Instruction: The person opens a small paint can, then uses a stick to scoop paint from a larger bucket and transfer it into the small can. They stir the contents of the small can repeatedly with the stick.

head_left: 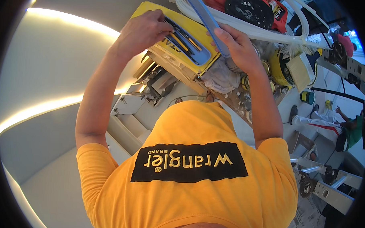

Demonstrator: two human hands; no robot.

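My left hand (141, 32) reaches over the upper left of a yellow box (148, 8), its fingers pinched on a slim dark-and-yellow tool (175, 35) among several similar ones. These lie in an open pale blue case (202, 56) on the box. My right hand (237, 45) grips a long blue lid (202, 10), raised at a slant beside the case, thumb across its near face. Just below that hand, at the box's right, are a crumpled white cloth (220, 77) and stacked round cans (265, 68).
A cluttered wooden bench (187, 80) bears white coiled strips (257, 34) and a yellow bucket (280, 73). Aluminium ladders (332, 195) stand at the right. Another person (348, 130) is low on the floor there. An open cabinet (130, 126) is below, beside a curved lit wall (51, 61).
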